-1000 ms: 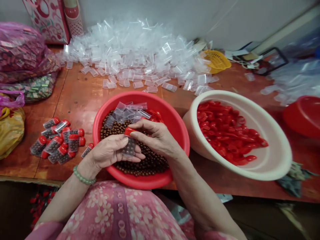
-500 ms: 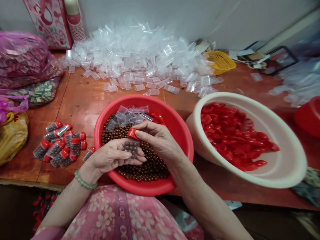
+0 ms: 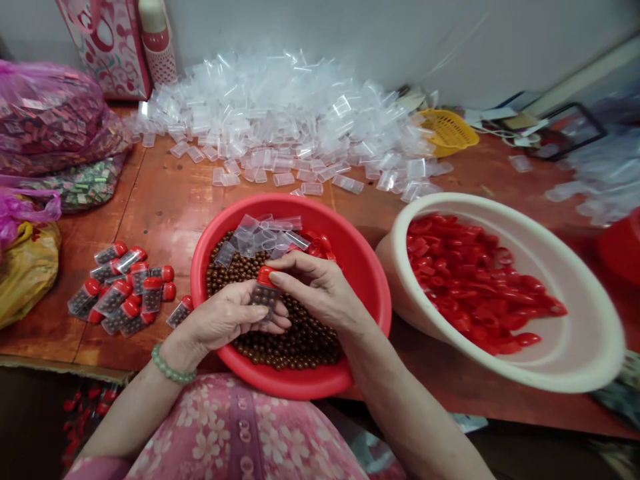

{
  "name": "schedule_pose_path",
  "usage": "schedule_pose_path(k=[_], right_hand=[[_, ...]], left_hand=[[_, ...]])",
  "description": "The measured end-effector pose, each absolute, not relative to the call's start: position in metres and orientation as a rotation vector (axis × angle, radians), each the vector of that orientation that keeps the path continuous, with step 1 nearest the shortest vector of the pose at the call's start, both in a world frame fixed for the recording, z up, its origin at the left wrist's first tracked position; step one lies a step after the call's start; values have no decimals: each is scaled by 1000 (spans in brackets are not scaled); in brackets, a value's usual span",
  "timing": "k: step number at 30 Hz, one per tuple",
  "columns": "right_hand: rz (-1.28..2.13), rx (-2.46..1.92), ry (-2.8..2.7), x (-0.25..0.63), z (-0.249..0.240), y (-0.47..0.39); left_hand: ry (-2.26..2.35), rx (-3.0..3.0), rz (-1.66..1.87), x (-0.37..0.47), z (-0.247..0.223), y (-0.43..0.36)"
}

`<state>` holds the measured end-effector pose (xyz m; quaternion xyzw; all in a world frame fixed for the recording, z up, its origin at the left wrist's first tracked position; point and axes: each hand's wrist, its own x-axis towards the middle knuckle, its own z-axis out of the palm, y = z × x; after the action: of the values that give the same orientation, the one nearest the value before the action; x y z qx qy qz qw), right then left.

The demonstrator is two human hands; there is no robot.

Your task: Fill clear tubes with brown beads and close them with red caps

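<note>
Over the red basin [image 3: 367,287], my left hand [image 3: 233,313] holds a clear container [image 3: 264,300] filled with brown beads. My right hand [image 3: 320,287] pinches the red cap [image 3: 267,275], which sits on top of that container. Below both hands the basin holds loose brown beads [image 3: 300,347], several clear tubes [image 3: 250,233] and some red caps [image 3: 320,245]. On the table to the left lies a pile of filled containers with red caps [image 3: 115,297].
A white basin [image 3: 590,333] of red caps stands at the right. Clear tubes [image 3: 280,100] are heaped along the wall, beside a yellow basket [image 3: 447,130]. Plastic bags [image 3: 55,120] and a bottle [image 3: 157,47] are at the left.
The red cap has come down from a tilt and now sits level on the container. The whole view has shifted slightly.
</note>
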<state>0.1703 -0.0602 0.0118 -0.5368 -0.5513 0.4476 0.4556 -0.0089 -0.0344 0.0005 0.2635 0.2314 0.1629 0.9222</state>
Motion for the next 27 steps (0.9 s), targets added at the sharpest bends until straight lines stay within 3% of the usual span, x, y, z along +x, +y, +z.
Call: schedule_pose_path(k=[8, 12, 20, 27], right_hand=[[736, -1397, -1553, 160, 3, -69], [723, -1383, -1573, 159, -1, -70], [681, -1376, -1625, 158, -3, -72], [342, -1337, -2045, 158, -2, -77]], left_hand=[[571, 755, 415, -2, -2, -38], [678, 959, 444, 2, -1, -38], [583, 814, 454, -2, -6, -39], [611, 747, 509, 0, -2, -37]])
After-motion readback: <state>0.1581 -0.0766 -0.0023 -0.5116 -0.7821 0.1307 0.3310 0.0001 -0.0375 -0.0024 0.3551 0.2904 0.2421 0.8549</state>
